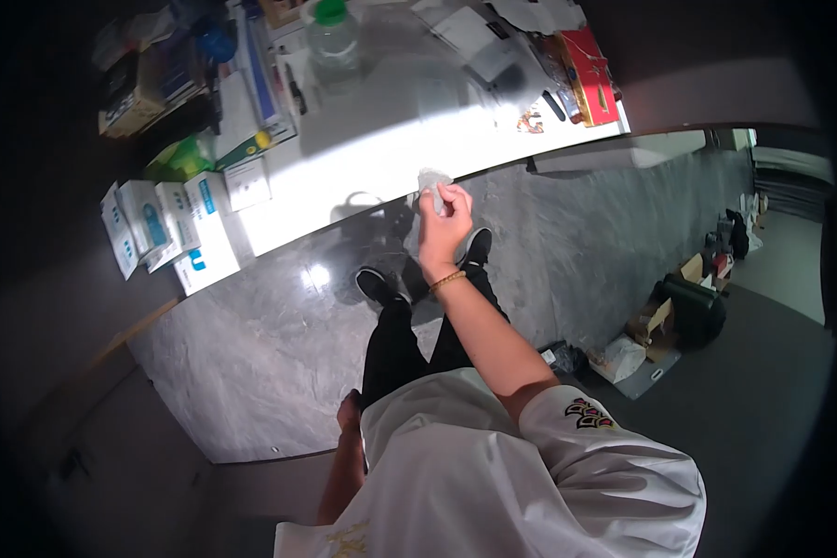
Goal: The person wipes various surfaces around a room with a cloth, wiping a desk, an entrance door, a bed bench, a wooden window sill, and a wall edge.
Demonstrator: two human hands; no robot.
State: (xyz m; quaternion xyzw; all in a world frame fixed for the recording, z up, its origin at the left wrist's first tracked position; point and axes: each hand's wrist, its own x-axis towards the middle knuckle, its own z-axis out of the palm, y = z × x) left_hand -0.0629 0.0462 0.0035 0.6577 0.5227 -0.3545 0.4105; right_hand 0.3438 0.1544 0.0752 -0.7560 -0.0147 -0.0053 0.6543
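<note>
Well, pale wad [433,179], blue-"U" box [216,232].

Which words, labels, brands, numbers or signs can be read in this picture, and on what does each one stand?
"U": apparently one large blue letter, on a white box at the table's left end.
Too small or blurred: blue print on the other white boxes; gold marks on the red box.
I can read no numbers.
</note>
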